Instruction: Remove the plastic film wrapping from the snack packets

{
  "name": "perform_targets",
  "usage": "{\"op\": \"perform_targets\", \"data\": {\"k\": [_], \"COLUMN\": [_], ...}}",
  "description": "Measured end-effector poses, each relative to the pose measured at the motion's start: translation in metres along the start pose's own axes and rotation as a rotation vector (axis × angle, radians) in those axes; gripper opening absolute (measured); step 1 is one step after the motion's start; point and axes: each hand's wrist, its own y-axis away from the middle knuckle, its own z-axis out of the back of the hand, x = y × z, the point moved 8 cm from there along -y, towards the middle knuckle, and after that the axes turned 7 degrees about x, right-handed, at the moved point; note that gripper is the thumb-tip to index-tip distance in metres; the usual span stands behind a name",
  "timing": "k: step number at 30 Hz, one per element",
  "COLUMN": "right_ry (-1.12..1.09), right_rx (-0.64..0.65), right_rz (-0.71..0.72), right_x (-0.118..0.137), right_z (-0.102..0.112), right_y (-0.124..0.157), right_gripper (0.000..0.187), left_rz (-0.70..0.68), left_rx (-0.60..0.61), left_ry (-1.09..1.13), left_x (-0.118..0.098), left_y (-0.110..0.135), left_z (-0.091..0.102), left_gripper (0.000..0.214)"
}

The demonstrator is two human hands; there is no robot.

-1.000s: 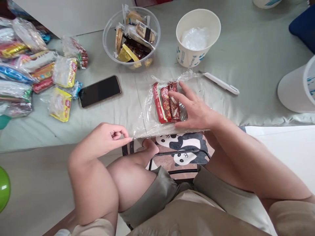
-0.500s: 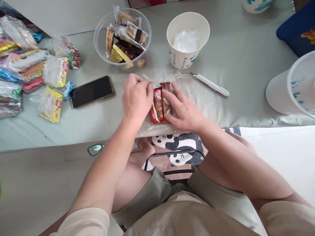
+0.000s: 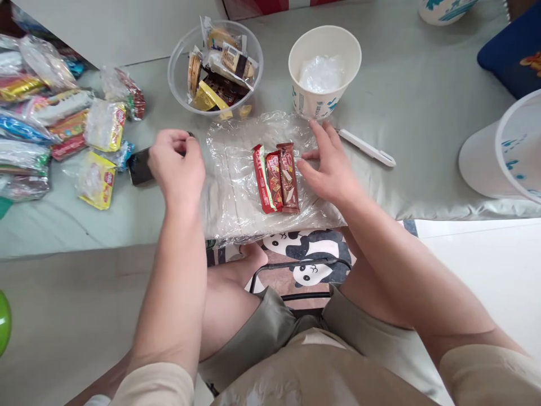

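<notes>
Three small wrapped wafer bars (image 3: pixel 274 179), red and brown, lie side by side on a spread sheet of clear plastic film (image 3: pixel 236 208). My right hand (image 3: pixel 332 166) rests on the film just right of the bars, its fingers apart and the fingertips near a paper cup. Left of the film, my left hand (image 3: pixel 177 169) is closed with thumb and fingers together above a black phone (image 3: pixel 140 167), covering most of it. What those fingers hold, if anything, is hidden.
A clear round tub (image 3: pixel 173 84) of wrapped snacks and a paper cup (image 3: pixel 306 101) with crumpled clear plastic stand behind the film. A white cutter (image 3: pixel 367 148) lies at right, near a large white cup (image 3: pixel 479 160). Packaged sweets (image 3: pixel 67 121) pile up at left.
My left hand has moved left from the bars to over the phone, and the film now lies spread out wide. My right hand has shifted slightly right, off the bars.
</notes>
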Motion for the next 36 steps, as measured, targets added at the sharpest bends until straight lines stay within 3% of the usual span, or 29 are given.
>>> {"op": "perform_targets", "data": {"k": [6,9,13,16,20,23,30,36], "right_ry": [0.068,0.104,0.053,0.013,0.020,0.022,-0.004,-0.021], "right_rx": [-0.036,-0.005,0.093,0.166,0.188,0.189,0.176,0.183], "right_rz": [0.070,0.101,0.107,0.123,0.113,0.103,0.104,0.116], "right_x": [0.019,0.027,0.027,0.026,0.025,0.024,0.025,0.024], "right_z": [0.000,-0.002,-0.003,-0.003,-0.003,-0.005,-0.006,-0.007], "right_y": [0.013,0.016,0.017,0.018,0.019,0.019,0.019,0.019], "right_gripper": [0.052,0.041,0.057,0.070,0.069,0.067,0.063,0.062], "left_rz": [0.081,0.089,0.098,0.142,0.149,0.144,0.094,0.142], "left_rx": [0.182,0.233,0.251,0.270,0.283,0.275,0.284,0.349], "left_ry": [-0.188,-0.249,-0.319,-0.349,-0.271,-0.243,-0.403,-0.253], "left_x": [-0.038,-0.056,-0.071,-0.070,-0.063,-0.060,-0.072,-0.052], "left_y": [0.054,0.068,0.066,0.060,0.054,0.054,0.061,0.047], "left_z": [-0.035,-0.046,-0.060,-0.065,-0.059,-0.055,-0.061,-0.047], "left_gripper": [0.075,0.081,0.086,0.095,0.094,0.085,0.051,0.050]}}
